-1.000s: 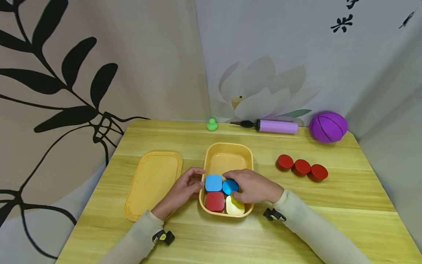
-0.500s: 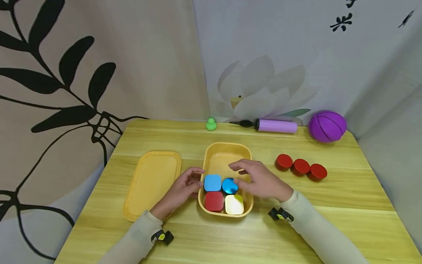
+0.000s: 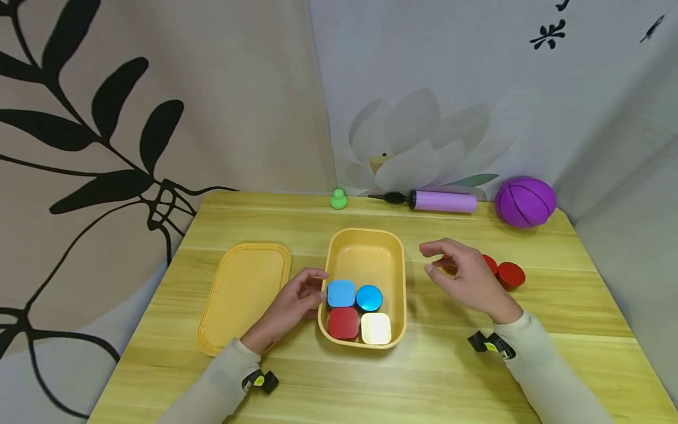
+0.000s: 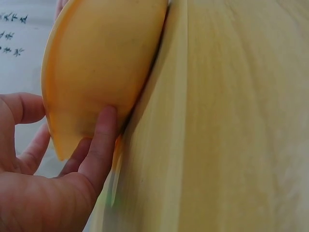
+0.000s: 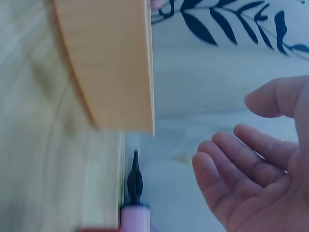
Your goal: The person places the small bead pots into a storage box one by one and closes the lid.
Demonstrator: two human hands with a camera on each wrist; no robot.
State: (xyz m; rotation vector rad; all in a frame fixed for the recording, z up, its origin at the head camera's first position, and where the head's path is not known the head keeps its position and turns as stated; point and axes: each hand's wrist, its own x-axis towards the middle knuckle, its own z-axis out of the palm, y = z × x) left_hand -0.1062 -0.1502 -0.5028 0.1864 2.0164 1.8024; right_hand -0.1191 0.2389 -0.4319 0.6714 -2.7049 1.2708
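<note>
My left hand (image 3: pixel 288 303) rests against the left wall of the yellow-orange box (image 3: pixel 365 259). In the left wrist view its fingertips touch the outer wall (image 4: pixel 104 53) and the rim. Inside the box's near half lie a light-blue rounded square block (image 3: pixel 341 293), a shiny blue round block (image 3: pixel 369 298), a red rounded square block (image 3: pixel 343 324) and a pale yellow rounded square block (image 3: pixel 376 328). My right hand (image 3: pixel 468 277) hovers over the row of red round blocks (image 3: pixel 511 275), partly hiding them. Its fingers are loosely bent around nothing, as the right wrist view (image 5: pixel 256 169) confirms.
A yellow lid (image 3: pixel 243 297) lies flat left of the box. Along the table's back edge stand a small green figure (image 3: pixel 338 199), a purple hand pump (image 3: pixel 444 201) and a purple ball (image 3: pixel 525 202). Printed curtains hang right behind the table.
My right hand has lifted away from the blue round block in the box and moved right, over the red round blocks. The left hand keeps its place at the box.
</note>
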